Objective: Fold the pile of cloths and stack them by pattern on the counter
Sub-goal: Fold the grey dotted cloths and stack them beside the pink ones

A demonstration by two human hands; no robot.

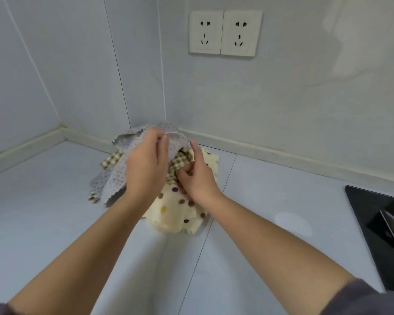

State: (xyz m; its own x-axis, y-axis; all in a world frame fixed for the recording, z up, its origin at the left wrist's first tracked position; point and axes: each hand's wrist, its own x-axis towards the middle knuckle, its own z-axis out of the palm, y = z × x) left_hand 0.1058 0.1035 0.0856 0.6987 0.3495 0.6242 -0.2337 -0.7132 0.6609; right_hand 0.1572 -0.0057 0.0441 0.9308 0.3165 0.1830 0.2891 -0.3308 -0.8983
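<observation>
L hand grips limp dotted cloth | R hand pinches checked cloth

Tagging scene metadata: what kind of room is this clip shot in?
Most likely a home kitchen: a pale grey countertop runs into a walled corner, two cream wall sockets sit above it, and a black glass cooktop is set in at the right edge.

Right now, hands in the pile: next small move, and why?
Probably lift the grey dotted cloth clear: the left hand grips it, raised off the pile, and the right hand holds the checked cloth beneath.
</observation>
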